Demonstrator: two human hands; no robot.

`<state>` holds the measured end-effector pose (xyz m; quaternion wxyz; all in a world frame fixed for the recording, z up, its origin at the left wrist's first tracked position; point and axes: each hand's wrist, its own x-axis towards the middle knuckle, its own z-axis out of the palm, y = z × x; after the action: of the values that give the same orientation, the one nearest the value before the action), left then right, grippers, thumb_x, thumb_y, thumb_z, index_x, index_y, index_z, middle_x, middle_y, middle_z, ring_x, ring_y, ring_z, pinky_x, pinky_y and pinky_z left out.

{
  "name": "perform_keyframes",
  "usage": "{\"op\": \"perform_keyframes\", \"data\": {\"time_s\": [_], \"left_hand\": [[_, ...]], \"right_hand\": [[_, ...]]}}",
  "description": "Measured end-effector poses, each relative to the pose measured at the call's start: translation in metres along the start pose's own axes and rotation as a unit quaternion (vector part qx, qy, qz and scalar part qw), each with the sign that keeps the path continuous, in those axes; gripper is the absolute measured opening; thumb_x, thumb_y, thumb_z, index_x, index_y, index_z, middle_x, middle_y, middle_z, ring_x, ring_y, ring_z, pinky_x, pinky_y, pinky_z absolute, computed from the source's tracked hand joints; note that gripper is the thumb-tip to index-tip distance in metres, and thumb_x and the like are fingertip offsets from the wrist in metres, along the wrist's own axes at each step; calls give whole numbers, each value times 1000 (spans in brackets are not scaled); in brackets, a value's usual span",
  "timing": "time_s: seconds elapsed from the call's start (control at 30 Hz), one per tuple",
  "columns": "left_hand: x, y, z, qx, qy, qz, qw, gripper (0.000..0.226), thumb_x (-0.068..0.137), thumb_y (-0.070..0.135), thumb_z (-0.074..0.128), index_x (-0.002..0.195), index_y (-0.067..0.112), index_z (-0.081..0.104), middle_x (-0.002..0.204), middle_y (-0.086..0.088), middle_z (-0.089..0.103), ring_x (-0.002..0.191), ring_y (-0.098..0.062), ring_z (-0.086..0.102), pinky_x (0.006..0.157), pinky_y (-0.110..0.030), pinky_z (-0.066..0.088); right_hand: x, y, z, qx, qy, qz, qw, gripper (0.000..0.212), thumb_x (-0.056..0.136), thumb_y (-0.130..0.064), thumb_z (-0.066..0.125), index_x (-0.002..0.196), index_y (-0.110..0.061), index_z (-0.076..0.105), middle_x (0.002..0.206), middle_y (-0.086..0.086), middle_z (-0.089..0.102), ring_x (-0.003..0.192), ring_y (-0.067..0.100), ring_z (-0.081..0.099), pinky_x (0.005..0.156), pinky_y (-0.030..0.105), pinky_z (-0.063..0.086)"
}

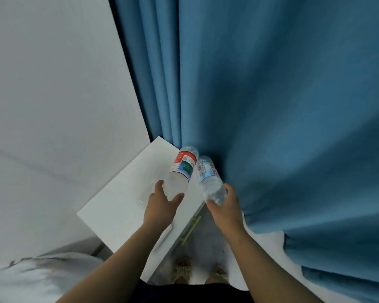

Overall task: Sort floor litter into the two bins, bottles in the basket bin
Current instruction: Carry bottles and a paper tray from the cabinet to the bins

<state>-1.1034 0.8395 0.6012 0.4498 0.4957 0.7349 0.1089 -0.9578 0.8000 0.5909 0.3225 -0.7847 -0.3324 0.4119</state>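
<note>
Left grip (162, 202): thumb and fingers curled round the near end of the red-label bottle (181, 171), pinching the clear ribbed part below the label.
Right grip (225, 206): wrapped round the near end of the blue-label bottle (208, 178), thumb on the left side, fingers behind.
Bottle places: both off the floor and in the air, one per grip, above the far right corner of the white table (118, 204) and just in front of the blue curtain (271, 106).
Long axes: both pointing away from the body; red-label leaning slightly right, blue-label slightly left, so the far ends come close together, just beside each other, possibly touching.
Ends: too blurred to tell whether cap or base sits in each grip.
Basket bin: not in view, so no telling which way it lies from either grip or which arm is nearer to it.
Step in hand, as judged: carrying both bottles; dropping off not yet done.
Next move, as judged: turning to find the basket bin, then tipping each bottle in far end first.
Risk, as judged: thin clear plastic likely to slip or crumple under a tight squeeze.
Also there: grey floor (212, 237), white wall (53, 84).
</note>
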Motion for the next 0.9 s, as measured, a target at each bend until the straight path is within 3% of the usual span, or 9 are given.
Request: {"op": "perform_keyframes", "data": {"time_s": [0.17, 0.37, 0.43, 0.5, 0.7, 0.9], "left_hand": [[-26, 14, 45, 70, -52, 40, 995, 73, 86, 48, 57, 144, 27, 18, 139, -10, 47, 117, -30, 54, 97, -42, 49], [-79, 38, 121, 113, -108, 131, 979, 62, 88, 43, 56, 139, 24, 25, 133, -8, 49, 115, -30, 53, 92, -40, 46], [-102, 46, 150, 126, -134, 156, 971, 63, 87, 43, 56, 139, 22, 26, 131, -8, 50, 113, -30, 54, 88, -37, 46], [-126, 53, 179, 147, -157, 176, 960, 65, 85, 44, 58, 137, 19, 28, 129, -11, 51, 111, -31, 54, 84, -33, 43], [-200, 67, 263, 198, -219, 231, 927, 61, 85, 46, 57, 135, 19, 34, 131, -8, 52, 116, -29, 52, 77, -25, 33], [-267, 70, 340, 235, -297, 270, 885, 64, 83, 46, 61, 135, 18, 36, 135, -8, 50, 120, -29, 51, 94, -32, 41]], "right_hand": [[-27, 43, -46, 37, 66, 50, 996, 57, 83, -13, 66, 133, -14, 40, 128, 9, 50, 108, 23, 53, 70, 19, 39], [-60, 108, -120, 31, 141, 92, 985, 41, 81, -31, 61, 118, -18, 49, 108, 7, 60, 91, 22, 61, 66, 32, 52], [-77, 127, -150, 34, 165, 108, 980, 37, 82, -28, 59, 115, -17, 49, 108, 8, 58, 98, 27, 58, 79, 39, 53], [-99, 146, -178, 40, 177, 124, 975, 36, 86, -21, 57, 119, -13, 44, 116, 9, 53, 108, 29, 50, 92, 39, 46], [-153, 215, -248, 140, 263, 186, 936, 55, 79, -22, 65, 128, -17, 41, 126, 13, 52, 110, 32, 53, 90, 45, 49], [-208, 283, -302, 165, 327, 242, 899, 59, 83, -23, 66, 133, -15, 37, 130, 15, 48, 110, 32, 53, 88, 37, 47]]}}
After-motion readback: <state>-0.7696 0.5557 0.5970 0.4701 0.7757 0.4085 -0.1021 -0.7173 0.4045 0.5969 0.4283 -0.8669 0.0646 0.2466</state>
